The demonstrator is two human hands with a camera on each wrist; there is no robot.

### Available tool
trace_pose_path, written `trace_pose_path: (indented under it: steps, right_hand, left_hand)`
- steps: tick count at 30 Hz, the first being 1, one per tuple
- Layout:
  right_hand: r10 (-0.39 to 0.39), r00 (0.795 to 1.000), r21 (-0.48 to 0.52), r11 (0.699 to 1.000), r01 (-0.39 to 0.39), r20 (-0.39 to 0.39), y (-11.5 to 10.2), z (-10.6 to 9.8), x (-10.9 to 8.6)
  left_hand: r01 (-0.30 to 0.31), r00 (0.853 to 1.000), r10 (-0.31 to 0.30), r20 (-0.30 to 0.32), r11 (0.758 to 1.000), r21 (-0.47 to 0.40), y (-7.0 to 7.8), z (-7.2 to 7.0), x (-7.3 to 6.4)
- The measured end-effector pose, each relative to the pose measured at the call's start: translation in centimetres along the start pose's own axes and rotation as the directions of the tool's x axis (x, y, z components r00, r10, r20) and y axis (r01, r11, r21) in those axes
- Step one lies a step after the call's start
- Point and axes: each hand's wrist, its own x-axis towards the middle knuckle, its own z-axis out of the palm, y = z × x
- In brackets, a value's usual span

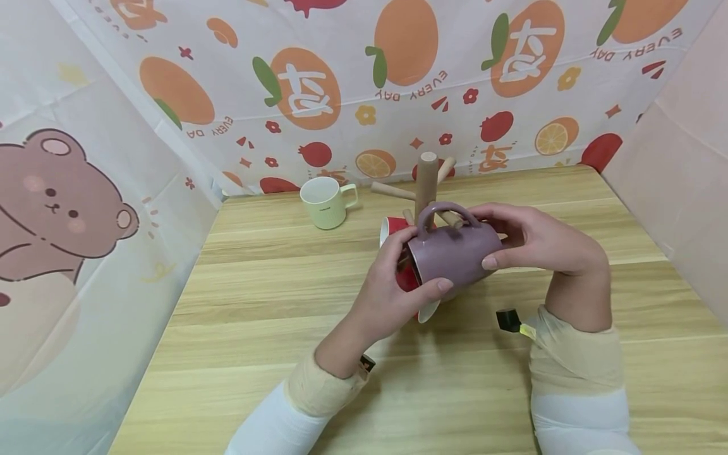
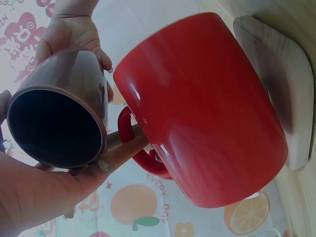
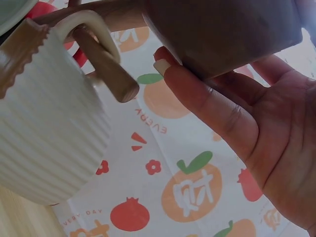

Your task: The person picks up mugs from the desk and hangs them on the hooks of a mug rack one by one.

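A purple mug lies on its side in the air, held by both hands in front of a wooden mug tree. My left hand grips its mouth end, thumb on the near side. At the base end, my right hand holds it between thumb and fingers. The mug's handle points up beside a peg; whether the peg passes through it I cannot tell. A red mug hangs on the tree close to my left fingers. In the right wrist view, a white ribbed mug with a brown rim hangs on another peg.
A pale green mug stands upright at the back left of the wooden table. Behind the table hangs a fruit-print cloth. Other pegs of the tree stick out toward the back and left. Pale cloth sides bound the table.
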Motion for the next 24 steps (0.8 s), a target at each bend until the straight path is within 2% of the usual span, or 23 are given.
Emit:
trace_pose_path:
  steps: [4, 8, 19, 24]
  right_hand:
    - [0.0, 1.0, 0.023, 1.0, 0.0, -0.004, 0.2, -0.1, 0.3]
    - [-0.001, 1.0, 0.036, 0.999, 0.001, -0.008, 0.5, -0.1, 0.4]
    - [-0.031, 0.999, 0.125, 0.992, 0.028, 0.026, 1.2, 0.1, 1.0]
    - [-0.028, 0.999, 0.127, 0.992, 0.025, 0.026, 1.3, 0.2, 1.1]
  left_hand:
    - [-0.052, 0.998, 0.054, -0.024, 0.996, 0.078, -0.2, 0.0, 0.2]
    - [-0.079, 0.996, 0.082, -0.03, 0.991, 0.107, -0.3, -0.1, 0.3]
    - [-0.043, 0.999, 0.046, -0.024, 0.993, 0.114, -0.8, -0.5, 0.4]
    - [-0.034, 0.999, 0.037, -0.017, 0.99, 0.14, -1.0, -0.6, 0.2]
